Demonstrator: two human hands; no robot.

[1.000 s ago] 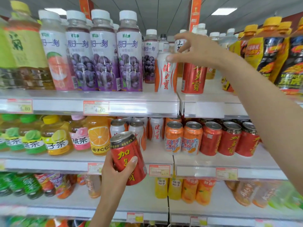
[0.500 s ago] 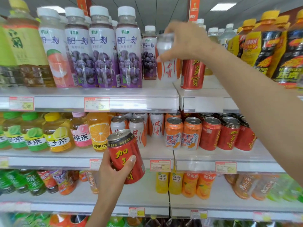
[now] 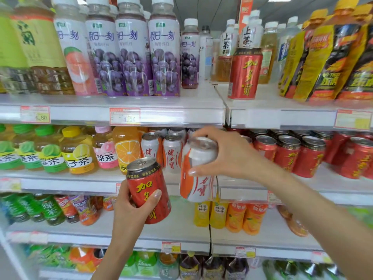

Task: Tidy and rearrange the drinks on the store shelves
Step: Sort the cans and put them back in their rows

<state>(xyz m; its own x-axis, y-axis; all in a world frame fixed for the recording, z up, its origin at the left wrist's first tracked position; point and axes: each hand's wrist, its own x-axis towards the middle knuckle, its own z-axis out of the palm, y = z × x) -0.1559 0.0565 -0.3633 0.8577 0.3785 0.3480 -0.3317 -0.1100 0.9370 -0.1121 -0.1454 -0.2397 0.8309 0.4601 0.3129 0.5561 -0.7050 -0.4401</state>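
My left hand (image 3: 133, 207) grips a red can with yellow characters (image 3: 148, 188), tilted, in front of the middle shelf's edge. My right hand (image 3: 228, 154) holds a tall white-and-orange can (image 3: 196, 178) by its upper part, level with the middle shelf, just right of the red can. Behind it stand two matching white-and-orange cans (image 3: 161, 152) on the middle shelf. One tall red can (image 3: 245, 73) stands alone on the top shelf. A row of short red cans (image 3: 298, 154) fills the middle shelf at the right.
Purple grape-drink bottles (image 3: 133, 53) line the top shelf (image 3: 161, 116) at the left, yellow-and-black bottles (image 3: 327, 53) at the right. Green, yellow and pink tea bottles (image 3: 52, 152) fill the middle shelf's left. Orange and yellow bottles (image 3: 228, 217) stand on the lower shelf.
My right hand lifted the white-and-orange can off the top shelf and brought it down to the middle shelf's level. The left hand kept the red can, and the view moved closer.
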